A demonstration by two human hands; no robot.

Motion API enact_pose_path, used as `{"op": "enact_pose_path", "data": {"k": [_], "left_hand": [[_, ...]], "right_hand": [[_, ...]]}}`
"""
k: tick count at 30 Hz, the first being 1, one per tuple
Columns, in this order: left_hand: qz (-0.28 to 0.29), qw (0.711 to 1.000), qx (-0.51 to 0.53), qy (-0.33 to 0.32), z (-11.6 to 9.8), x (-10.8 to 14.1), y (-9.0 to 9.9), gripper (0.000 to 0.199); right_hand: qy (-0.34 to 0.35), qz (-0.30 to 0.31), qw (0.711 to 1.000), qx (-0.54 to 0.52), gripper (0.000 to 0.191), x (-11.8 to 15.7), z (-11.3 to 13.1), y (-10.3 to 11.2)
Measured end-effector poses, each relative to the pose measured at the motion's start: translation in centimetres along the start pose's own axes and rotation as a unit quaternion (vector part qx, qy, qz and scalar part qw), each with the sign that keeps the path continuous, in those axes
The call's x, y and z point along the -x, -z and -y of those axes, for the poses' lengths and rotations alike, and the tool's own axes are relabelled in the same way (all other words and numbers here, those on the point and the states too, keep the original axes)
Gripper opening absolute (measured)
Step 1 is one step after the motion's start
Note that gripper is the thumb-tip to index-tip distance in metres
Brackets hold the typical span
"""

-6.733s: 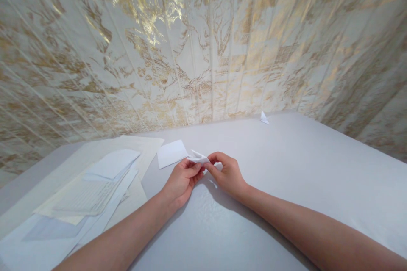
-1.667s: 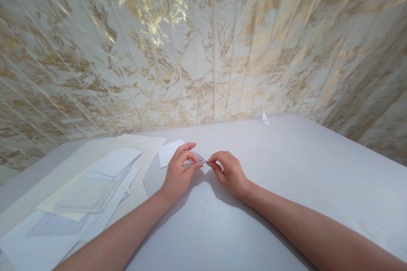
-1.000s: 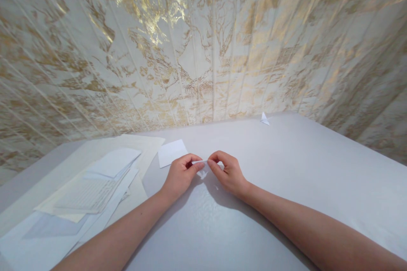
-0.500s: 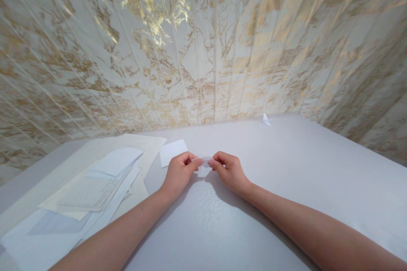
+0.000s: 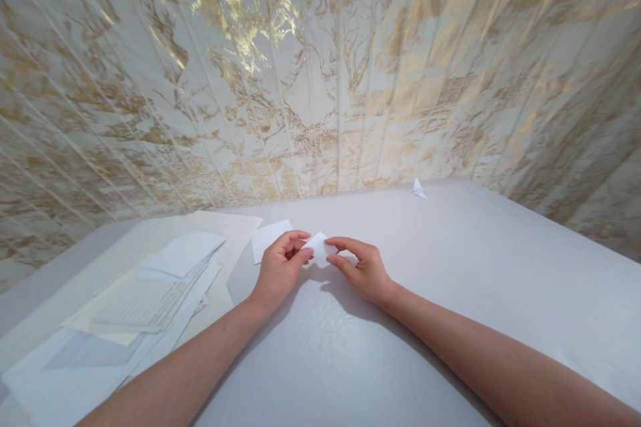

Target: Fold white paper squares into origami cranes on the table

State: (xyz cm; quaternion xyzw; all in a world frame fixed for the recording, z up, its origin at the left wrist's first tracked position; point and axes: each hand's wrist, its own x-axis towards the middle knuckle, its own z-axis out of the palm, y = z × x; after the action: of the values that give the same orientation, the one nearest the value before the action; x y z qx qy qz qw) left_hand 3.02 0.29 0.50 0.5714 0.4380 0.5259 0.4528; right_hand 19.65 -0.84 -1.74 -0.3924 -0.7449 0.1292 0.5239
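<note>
Between my two hands, just above the table, is a small folded piece of white paper (image 5: 319,246). My left hand (image 5: 284,263) pinches its left edge between thumb and fingers. At the right edge of the paper, my right hand (image 5: 361,268) has its thumb below and index finger on top, closed round the corner. The underside of the folded paper is hidden. A flat sheet of white paper (image 5: 268,235) lies just behind my left hand, partly covered by it.
On the left of the white table (image 5: 451,280) lies a spread pile of papers (image 5: 150,293), some with writing. A small folded paper shape (image 5: 419,189) stands near the back edge at right. A gold-patterned curtain (image 5: 310,80) hangs behind the table.
The folded paper has turned and tilted, showing more of its white face. My right fingers have spread a little and shifted along its edge, while both forearms stay nearly in place.
</note>
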Motion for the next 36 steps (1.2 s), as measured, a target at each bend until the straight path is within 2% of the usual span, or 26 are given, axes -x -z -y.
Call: {"op": "enact_pose_path", "data": {"k": [3,5,8,12,15,20,25,31,36], "left_hand": [[0.012,1.000,-0.018,-0.016,0.1,0.1,0.0,0.025],[0.011,0.999,-0.030,-0.024,0.1,0.1,0.0,0.023],[0.012,0.998,-0.056,-0.033,0.1,0.2,0.1,0.015],[0.014,0.996,-0.081,-0.044,0.1,0.2,0.2,0.011],[0.002,0.989,-0.120,-0.083,0.4,0.2,0.3,0.012],[-0.017,0.953,-0.213,-0.216,0.9,0.1,0.7,0.013],[0.000,0.907,-0.293,-0.301,1.3,0.3,0.8,0.023],[-0.014,0.861,-0.354,-0.366,0.9,0.8,0.7,0.022],[-0.005,0.838,-0.383,-0.388,0.8,0.9,0.7,0.026]], "right_hand": [[-0.078,-0.009,0.996,-0.051,0.010,-0.1,0.1,-0.1],[-0.111,-0.005,0.991,-0.078,0.015,-0.2,0.1,-0.2],[-0.123,0.003,0.987,-0.100,0.020,-0.2,0.1,-0.2],[-0.121,0.006,0.985,-0.122,0.017,-0.1,0.2,-0.3],[-0.136,0.016,0.980,-0.141,0.017,-0.1,0.3,-0.5],[-0.151,-0.002,0.981,-0.122,0.018,-0.1,0.5,-0.7],[-0.149,-0.029,0.986,-0.073,0.016,-0.1,0.5,-0.5],[-0.125,-0.041,0.991,-0.033,0.016,0.0,0.3,-0.5],[-0.113,-0.042,0.993,-0.015,0.016,0.0,0.3,-0.5]]}}
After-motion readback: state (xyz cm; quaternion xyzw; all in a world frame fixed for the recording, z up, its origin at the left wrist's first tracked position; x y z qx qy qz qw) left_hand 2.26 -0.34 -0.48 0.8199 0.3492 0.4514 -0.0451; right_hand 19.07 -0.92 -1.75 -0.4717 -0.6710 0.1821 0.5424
